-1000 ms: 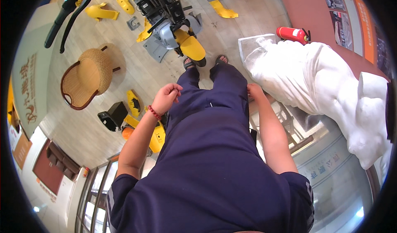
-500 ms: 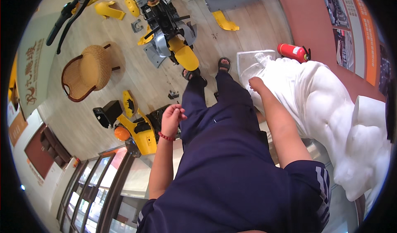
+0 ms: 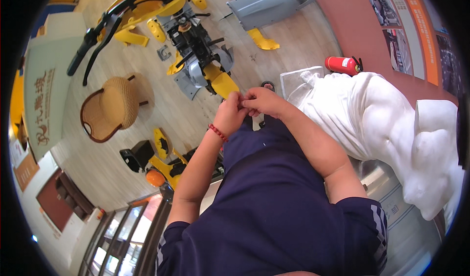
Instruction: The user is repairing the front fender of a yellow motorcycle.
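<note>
My left hand point(image 3: 231, 110), with a red bead bracelet point(image 3: 218, 132) on its wrist, meets my right hand point(image 3: 261, 102) in front of my dark trousers point(image 3: 264, 153). Both have their fingers bent and pinched together at the tips; whatever is between them, if anything, is too small or hidden to make out. Just beyond them stands a partly stripped yellow and black two-wheeler point(image 3: 191, 46), its yellow front panel point(image 3: 220, 82) near my fingertips and a black handlebar grip point(image 3: 81, 50) at the upper left.
A wicker chair point(image 3: 110, 107) is at left, near loose yellow parts point(image 3: 161, 140) and an orange helmet-like object point(image 3: 154, 177). A grey panel point(image 3: 269, 6) lies beyond. At right are a white statue point(image 3: 377, 114), a red fire extinguisher point(image 3: 340, 64) and a wall with photo boards point(image 3: 396, 50).
My hands have come up from either side of my legs and joined in the middle, over the front panel's near end. The view has shifted slightly.
</note>
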Demonstrator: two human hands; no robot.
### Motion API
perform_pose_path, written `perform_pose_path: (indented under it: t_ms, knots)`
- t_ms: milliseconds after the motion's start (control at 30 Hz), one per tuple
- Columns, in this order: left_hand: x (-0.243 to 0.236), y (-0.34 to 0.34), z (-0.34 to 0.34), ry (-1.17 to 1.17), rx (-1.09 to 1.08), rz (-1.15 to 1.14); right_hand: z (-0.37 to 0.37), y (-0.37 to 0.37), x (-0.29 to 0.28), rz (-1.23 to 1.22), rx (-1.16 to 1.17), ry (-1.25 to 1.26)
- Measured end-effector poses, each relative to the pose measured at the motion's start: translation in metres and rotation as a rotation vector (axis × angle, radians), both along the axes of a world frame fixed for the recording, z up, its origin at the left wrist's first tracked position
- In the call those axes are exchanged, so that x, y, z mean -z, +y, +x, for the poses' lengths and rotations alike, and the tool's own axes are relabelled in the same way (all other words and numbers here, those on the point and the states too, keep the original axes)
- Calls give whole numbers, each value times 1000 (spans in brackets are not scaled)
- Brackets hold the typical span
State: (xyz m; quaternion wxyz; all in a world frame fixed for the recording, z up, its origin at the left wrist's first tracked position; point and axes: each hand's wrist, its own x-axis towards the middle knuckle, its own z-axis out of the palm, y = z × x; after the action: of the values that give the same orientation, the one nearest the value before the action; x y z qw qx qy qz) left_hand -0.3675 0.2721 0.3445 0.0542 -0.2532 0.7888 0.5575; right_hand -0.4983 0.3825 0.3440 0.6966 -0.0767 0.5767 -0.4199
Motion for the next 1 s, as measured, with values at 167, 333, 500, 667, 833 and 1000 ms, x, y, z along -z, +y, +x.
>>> perform_pose_path:
  t_ms: [167,333,500,667,833,1000]
  knots:
    - [12,-20,-61,-146,336,-136,-32,-3,30,127,141,-8]
    - [57,-37,-125,-249,415,-231,-80,-17,93,179,239,-243]
    - [121,-69,-207,-387,443,-159,-140,-28,203,130,357,-229]
    - [259,-135,-311,-337,213,-352,-174,-28,350,268,-144,361]
    - [446,-232,-333,-724,-97,-259,-151,-39,426,328,-284,448]
    - [603,-324,-294,-791,331,-613,-122,-28,427,151,-298,417]
